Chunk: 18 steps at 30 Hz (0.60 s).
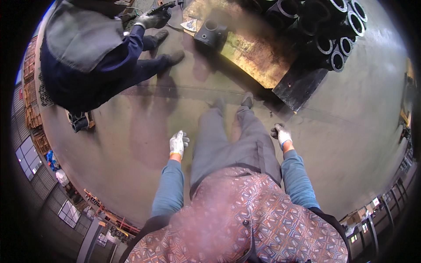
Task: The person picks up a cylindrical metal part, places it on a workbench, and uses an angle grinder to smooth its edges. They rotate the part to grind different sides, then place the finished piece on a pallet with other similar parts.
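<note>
My left hand (pixel 178 143), in a pale work glove with a yellowish cuff, hangs over the floor beside my left leg. Its fingers are loosely bent and a little apart, with nothing visible in them. Level with my right thigh is my right hand (pixel 281 133), in a pale glove with dark, soiled fingertips. It too is loosely curled with slightly parted fingers and holds nothing I can see. Neither hand touches any object. Ahead, a black housing with a round opening (pixel 211 35) stands on a worn, yellowish-brown work surface (pixel 250 60).
Black pipe-like parts with bare metal rims (pixel 324 44) are piled ahead right, near a dark plate (pixel 301 89) at the surface's corner. At left, a person (pixel 87 57) in dark clothes holds a dark tool (pixel 161 8). Behind them are more black parts (pixel 80 122).
</note>
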### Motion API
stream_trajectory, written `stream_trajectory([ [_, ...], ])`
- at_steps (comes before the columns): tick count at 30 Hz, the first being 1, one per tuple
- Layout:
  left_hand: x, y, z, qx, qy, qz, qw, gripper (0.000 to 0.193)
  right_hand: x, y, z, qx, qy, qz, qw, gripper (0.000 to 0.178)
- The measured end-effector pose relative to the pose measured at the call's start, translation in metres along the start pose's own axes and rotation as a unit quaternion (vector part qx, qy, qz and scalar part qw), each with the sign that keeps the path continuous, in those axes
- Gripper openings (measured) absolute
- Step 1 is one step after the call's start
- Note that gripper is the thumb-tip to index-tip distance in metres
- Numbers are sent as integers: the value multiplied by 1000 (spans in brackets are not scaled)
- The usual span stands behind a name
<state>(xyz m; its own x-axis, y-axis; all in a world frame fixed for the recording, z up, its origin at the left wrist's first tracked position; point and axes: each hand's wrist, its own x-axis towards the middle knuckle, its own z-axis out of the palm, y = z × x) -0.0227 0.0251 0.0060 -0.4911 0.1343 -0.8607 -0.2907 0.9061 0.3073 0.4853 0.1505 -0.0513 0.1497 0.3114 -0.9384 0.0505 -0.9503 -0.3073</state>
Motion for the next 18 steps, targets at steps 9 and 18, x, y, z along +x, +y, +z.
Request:
stream_trajectory([
  [9,102,12,-57,417,28,154,895,45,86,-127,181,-194,-18,-129,972,43],
  [18,137,54,-152,256,21,-138,956,38,244,-315,396,-370,-20,-227,901,67],
])
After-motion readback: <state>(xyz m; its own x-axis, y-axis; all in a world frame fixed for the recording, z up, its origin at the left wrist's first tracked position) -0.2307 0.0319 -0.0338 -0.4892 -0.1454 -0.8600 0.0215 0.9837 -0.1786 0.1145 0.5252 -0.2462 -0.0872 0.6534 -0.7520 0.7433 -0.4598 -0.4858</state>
